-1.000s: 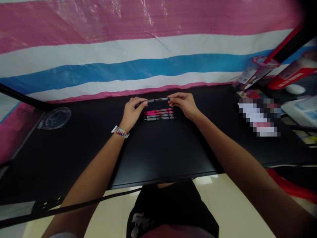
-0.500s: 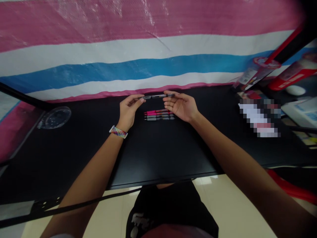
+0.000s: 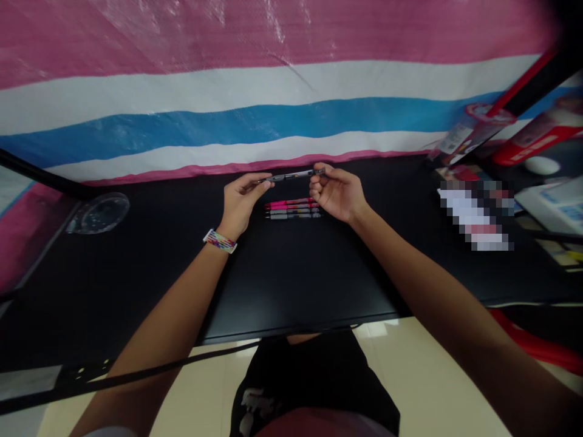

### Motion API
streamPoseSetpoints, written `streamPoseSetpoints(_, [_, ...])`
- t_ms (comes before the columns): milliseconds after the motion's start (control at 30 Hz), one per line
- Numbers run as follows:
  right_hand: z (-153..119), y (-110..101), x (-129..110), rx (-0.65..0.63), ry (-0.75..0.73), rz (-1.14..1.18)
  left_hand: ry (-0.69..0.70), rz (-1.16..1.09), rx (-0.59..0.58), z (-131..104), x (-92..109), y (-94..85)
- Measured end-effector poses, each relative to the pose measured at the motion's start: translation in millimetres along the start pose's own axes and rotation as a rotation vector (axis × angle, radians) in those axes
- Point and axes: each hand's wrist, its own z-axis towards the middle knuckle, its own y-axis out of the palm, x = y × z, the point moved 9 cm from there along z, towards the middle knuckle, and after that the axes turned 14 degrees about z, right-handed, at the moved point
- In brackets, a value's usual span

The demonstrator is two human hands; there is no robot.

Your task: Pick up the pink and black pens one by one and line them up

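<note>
A dark, clear-barrelled pen (image 3: pixel 294 175) is held level above the far part of the black table (image 3: pixel 300 273). My left hand (image 3: pixel 243 200) pinches its left end between thumb and fingers. At the other end, my right hand (image 3: pixel 339 191) has its thumb and forefinger closed on the pen, the remaining fingers curled. Just below, several pens lie side by side on the table: pink pens (image 3: pixel 285 204) at the back and grey pens (image 3: pixel 291 214) in front. Their right ends come close to my right hand.
A round clear plastic lid or dish (image 3: pixel 102 212) lies at the left. To the right stand a clear cup (image 3: pixel 469 133) and a red-labelled container (image 3: pixel 532 139), near a white rounded object (image 3: pixel 542 165) and a pixelated patch. Striped sheeting (image 3: pixel 255 115) hangs behind the table.
My right hand has moved slightly right and up along the pen, its fingers more curled. The pen now tilts up a little at its right end. The pens on the table stay put.
</note>
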Motion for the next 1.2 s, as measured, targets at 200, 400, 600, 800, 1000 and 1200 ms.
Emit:
streamPoseSetpoints(200, [0.8, -1.1, 0.5, 0.003, -0.007, -0.021, 0.009, -0.014, 0.000, -0.6, 2.1, 0.7])
streamPoseSetpoints(400, [1.6, -1.8, 3.0, 0.005, -0.013, 0.024, 0.018, -0.025, -0.001, -0.8, 2.4, 1.3])
streamPoseSetpoints(600, [0.2, -0.6, -0.9, 0.007, -0.045, -0.021, 0.002, 0.006, -0.007, -1.0, 2.2, 2.0])
streamPoseSetpoints(800, [1.5, -0.6, 4.3, 0.013, -0.011, 0.143, 0.007, -0.050, -0.011, -1.6, 3.2, 3.8])
streamPoseSetpoints(1000, [0.4, 3.2, 5.2, 0.024, 0.021, 0.278, -0.009, -0.097, -0.002, -0.3, 0.0, 3.4])
streamPoseSetpoints(1200, [1.7, 1.5, -3.7, 0.000, -0.070, 0.091, 0.015, -0.040, 0.004, -1.5, 4.2, 2.1])
